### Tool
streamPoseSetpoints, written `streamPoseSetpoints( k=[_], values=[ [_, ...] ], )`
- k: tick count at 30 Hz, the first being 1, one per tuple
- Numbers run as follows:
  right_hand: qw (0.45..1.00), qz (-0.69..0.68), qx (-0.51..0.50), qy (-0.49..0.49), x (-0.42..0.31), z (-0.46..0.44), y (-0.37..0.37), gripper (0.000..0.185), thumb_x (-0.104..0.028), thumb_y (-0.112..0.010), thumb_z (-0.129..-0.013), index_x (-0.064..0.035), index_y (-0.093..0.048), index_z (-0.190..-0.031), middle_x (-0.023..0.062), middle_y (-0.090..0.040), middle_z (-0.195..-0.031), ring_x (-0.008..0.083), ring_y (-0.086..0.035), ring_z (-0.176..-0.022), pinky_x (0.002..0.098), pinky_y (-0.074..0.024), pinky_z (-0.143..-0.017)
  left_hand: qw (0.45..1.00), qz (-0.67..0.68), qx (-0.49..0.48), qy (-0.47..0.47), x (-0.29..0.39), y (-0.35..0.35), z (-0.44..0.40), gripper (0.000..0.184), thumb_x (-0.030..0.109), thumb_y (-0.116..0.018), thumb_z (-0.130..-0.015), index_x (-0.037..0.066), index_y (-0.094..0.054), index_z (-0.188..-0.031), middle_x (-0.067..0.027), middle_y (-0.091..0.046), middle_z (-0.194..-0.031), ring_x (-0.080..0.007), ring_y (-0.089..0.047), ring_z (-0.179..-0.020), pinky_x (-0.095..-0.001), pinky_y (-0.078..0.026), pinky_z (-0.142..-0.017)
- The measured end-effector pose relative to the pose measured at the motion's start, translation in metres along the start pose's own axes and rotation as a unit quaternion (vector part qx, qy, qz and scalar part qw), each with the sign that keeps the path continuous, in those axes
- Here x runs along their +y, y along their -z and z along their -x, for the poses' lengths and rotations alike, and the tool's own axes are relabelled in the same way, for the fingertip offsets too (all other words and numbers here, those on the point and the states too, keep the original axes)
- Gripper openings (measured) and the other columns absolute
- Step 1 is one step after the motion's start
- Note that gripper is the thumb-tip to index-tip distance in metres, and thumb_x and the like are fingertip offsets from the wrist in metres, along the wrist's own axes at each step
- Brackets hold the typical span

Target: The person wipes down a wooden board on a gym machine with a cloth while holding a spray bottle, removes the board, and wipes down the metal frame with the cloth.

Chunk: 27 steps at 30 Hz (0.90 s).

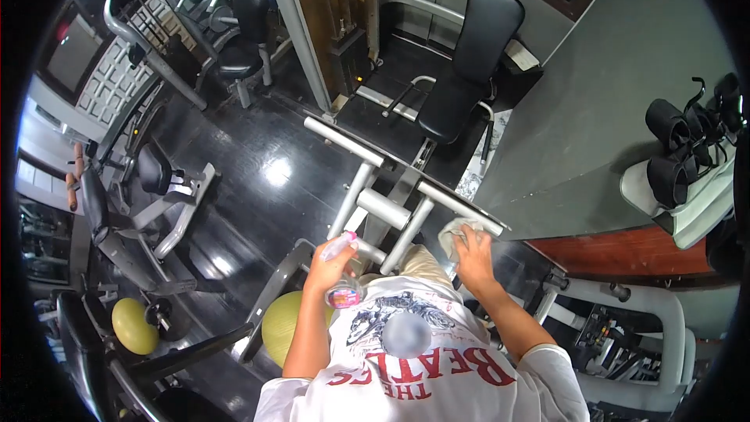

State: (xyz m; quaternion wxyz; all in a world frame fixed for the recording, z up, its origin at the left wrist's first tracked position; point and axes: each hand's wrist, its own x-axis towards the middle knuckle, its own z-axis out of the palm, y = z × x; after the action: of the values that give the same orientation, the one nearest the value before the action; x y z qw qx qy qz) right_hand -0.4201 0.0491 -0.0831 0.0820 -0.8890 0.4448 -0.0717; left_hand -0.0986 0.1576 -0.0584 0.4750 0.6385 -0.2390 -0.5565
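My left hand [325, 269] is closed round a clear spray bottle [344, 295] with a pink-trimmed trigger head and a pink label. It is held in front of my body, left of the machine frame. My right hand [473, 256] presses a pale, crumpled cloth [449, 237] close to the right end of a silver crossbar [461, 207]. Whether the cloth touches the bar is hard to make out. A thick silver roller [383, 209] and the left crossbar [344, 141] belong to the same frame, just ahead of me.
Beyond the frame stands a black padded seat [453, 109] with a tall backrest. More gym machines [168, 180] fill the left side. Yellow-green balls [134, 326] lie on the dark floor. Black straps [668, 148] hang on the right, above a grey machine frame [664, 320].
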Motion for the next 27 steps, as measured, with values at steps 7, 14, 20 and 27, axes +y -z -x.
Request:
streamPoseSetpoints(
  k=[7, 14, 20, 27],
  values=[
    [0.997, -0.028, 0.053, 0.053, -0.052, -0.096, 0.001, 0.065, -0.005, -0.072, -0.063, -0.0108, -0.056, -0.125, 0.0083, -0.044, -0.138, 0.0386, -0.043, -0.118, 0.0454, -0.0412, -0.1, 0.999, -0.016, -0.019, -0.033, 0.023, -0.007, -0.004, 0.042, 0.029, -0.068, -0.089, -0.002, -0.06, -0.117, -0.0108, -0.067, -0.083, -0.0161, -0.062, -0.051, -0.0255, -0.044, -0.051],
    [0.995, -0.03, 0.027, -0.094, -0.01, -0.021, 0.027, 0.074, 0.001, -0.072, -0.058, -0.0127, -0.055, -0.129, 0.0086, -0.042, -0.138, 0.0369, -0.043, -0.115, 0.0451, -0.0402, -0.1, 0.998, 0.014, -0.053, -0.028, 0.024, -0.011, -0.014, 0.037, 0.024, -0.068, -0.089, -0.003, -0.061, -0.113, -0.0099, -0.066, -0.083, -0.0151, -0.061, -0.051, -0.0271, -0.048, -0.051],
    [0.971, -0.117, 0.087, -0.188, -0.02, -0.003, 0.035, 0.071, 0.01, -0.06, -0.06, -0.011, -0.058, -0.128, 0.0146, -0.042, -0.138, 0.0396, -0.037, -0.121, 0.0459, -0.0349, -0.105, 0.999, 0.016, -0.03, -0.016, 0.011, 0.006, -0.016, 0.037, 0.024, -0.07, -0.088, -0.003, -0.062, -0.113, -0.0092, -0.066, -0.082, -0.0149, -0.06, -0.05, -0.028, -0.049, -0.05],
    [0.998, 0.001, 0.054, 0.044, -0.071, -0.106, 0.006, 0.055, -0.007, -0.063, -0.071, -0.013, -0.057, -0.126, 0.0064, -0.043, -0.142, 0.0372, -0.046, -0.114, 0.0445, -0.0418, -0.096, 0.998, 0.017, -0.052, -0.039, 0.042, -0.007, -0.02, 0.035, 0.025, -0.068, -0.089, -0.002, -0.062, -0.111, -0.0095, -0.066, -0.082, -0.0154, -0.061, -0.05, -0.0262, -0.046, -0.05]
  ],
)
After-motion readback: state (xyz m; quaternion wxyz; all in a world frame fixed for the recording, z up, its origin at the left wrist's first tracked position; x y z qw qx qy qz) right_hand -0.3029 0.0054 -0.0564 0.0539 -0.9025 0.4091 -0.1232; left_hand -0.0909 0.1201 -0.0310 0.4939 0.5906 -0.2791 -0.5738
